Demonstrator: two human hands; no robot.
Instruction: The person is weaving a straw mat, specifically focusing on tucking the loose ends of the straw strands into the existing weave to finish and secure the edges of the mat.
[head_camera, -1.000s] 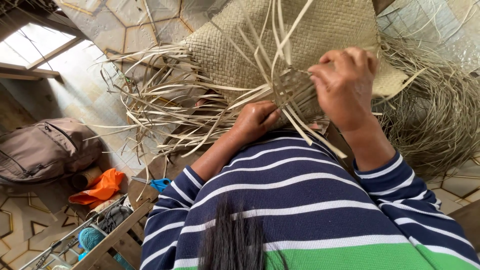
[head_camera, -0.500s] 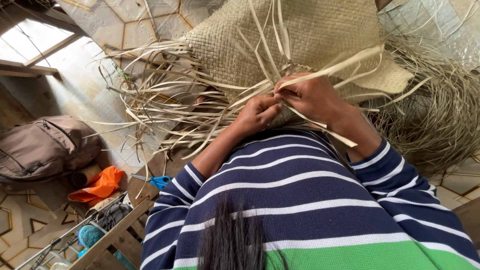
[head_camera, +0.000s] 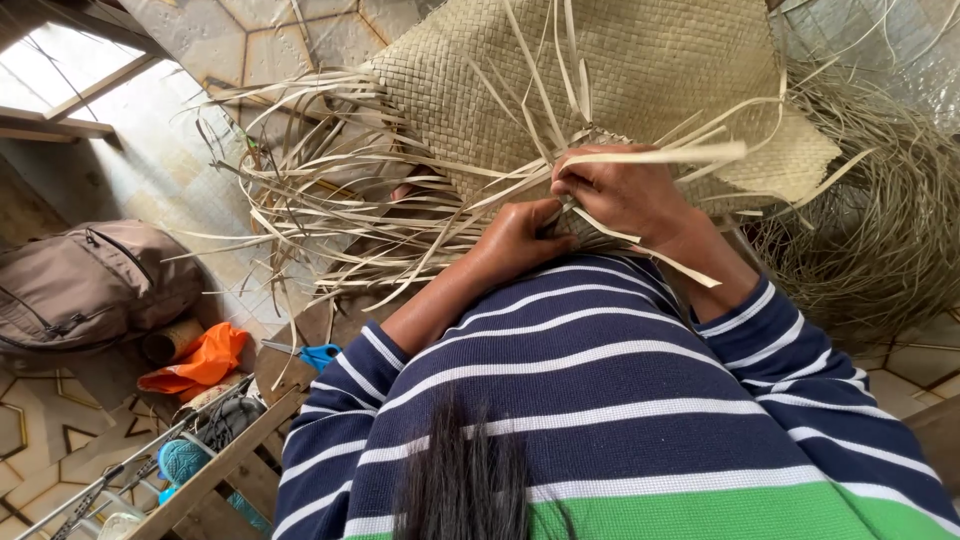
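Beside woven mat (head_camera: 640, 70), right hand (head_camera: 625, 195) pinching strips (head_camera: 660, 155), left hand (head_camera: 520, 235) pressing weave

Woven mat (head_camera: 620, 70): cut off by top edge of frame.
Left hand (head_camera: 525, 232): fingertips hidden behind loose strips (head_camera: 420, 200).
Backpack (head_camera: 85, 280): cropped at left edge.
Dry fibre pile (head_camera: 880, 230): runs off right edge.
Lower-left clutter: too small to tell.

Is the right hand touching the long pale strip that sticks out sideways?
Touching. The head view shows the right hand with its fingers closed over the near end of the pale strip, no gap between them.
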